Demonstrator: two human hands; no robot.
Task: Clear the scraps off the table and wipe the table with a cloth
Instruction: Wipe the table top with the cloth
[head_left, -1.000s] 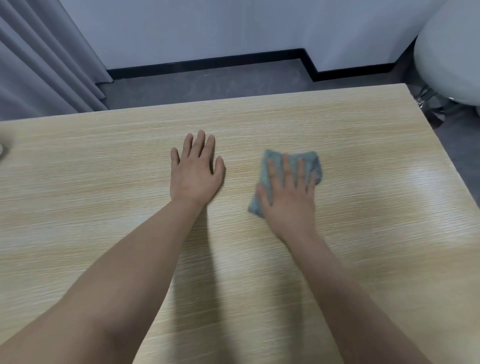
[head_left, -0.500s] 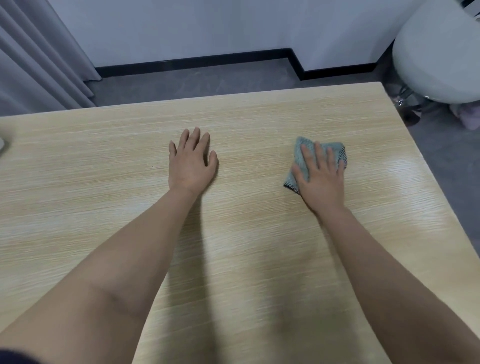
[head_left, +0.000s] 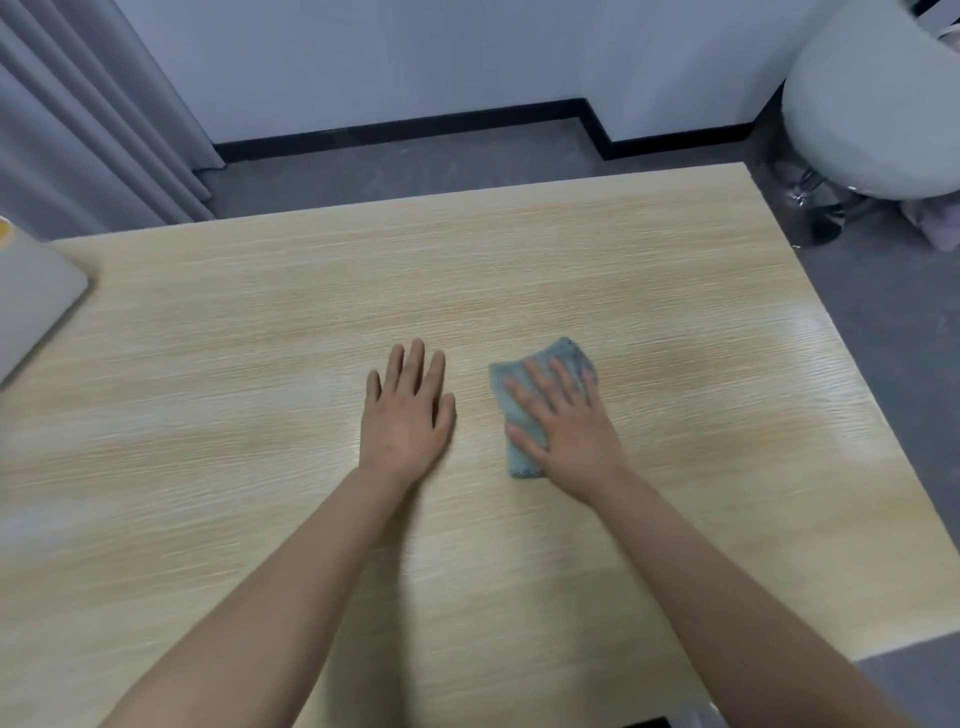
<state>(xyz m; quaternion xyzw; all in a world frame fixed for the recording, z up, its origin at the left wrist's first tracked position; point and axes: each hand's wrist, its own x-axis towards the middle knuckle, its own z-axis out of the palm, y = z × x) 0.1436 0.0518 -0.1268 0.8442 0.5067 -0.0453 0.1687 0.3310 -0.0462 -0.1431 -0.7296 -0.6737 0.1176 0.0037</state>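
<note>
Your right hand (head_left: 566, 431): fingers straight and spread, palm down, pressing flat on the cloth (head_left: 524, 410); nothing pinched. Your left hand (head_left: 408, 415): fingers straight and close together, laid flat on the bare table (head_left: 260, 519), holding nothing, just beside the cloth but apart from it. Cloth: small, blue-grey, folded, lying directly under your right palm and fingers, its near-left corner and far edge showing past the hand; its long axis runs roughly away from you, tilted slightly right, in line with your fingers. It sits a little right of the table's middle, so your right hand is the one on it and the left only braces. Table: pale wood grain, no scraps visible on the part in view; judged from this, clearing is done and wiping is the step in hand. Unwiped ground most likely lies to either side of the cloth; a sideways sweep would cross the cloth's long axis, and one to the left soon meets your left hand. Left edge: a flat grey thing (head_left: 31, 306), partly out of frame, identity unclear. Beyond the far right corner: a white stool (head_left: 872, 104) on the grey floor (head_left: 415, 166).
</note>
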